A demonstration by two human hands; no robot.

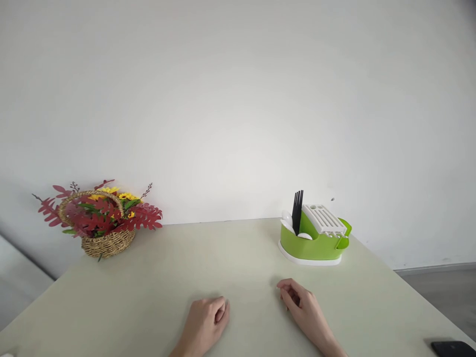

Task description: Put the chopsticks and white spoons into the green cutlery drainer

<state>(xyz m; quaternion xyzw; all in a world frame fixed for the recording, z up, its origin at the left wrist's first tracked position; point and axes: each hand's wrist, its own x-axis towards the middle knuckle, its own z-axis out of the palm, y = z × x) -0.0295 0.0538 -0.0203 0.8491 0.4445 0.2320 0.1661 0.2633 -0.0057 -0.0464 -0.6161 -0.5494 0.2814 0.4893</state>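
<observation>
Both hands rest on the pale tabletop (238, 270), a gap between them. My left hand (207, 317) lies near the front edge with its fingers curled into a loose fist, and nothing shows in it. Also curled is my right hand (302, 308), its thumb close to the bent fingers and no object visible in the grasp. Nearest to it, farther back, stands a green cutlery holder (308, 248) with a white slotted top (324, 219) and white base. Black chopsticks (297, 212) and white spoons (287, 218) stick out of its left part.
At the back left is a wicker basket (108, 245) of artificial red leaves and yellow flowers (128, 196). A dark phone-like object (452, 348) lies at the front right corner, partly out of view. Behind the table rises a white wall (238, 109).
</observation>
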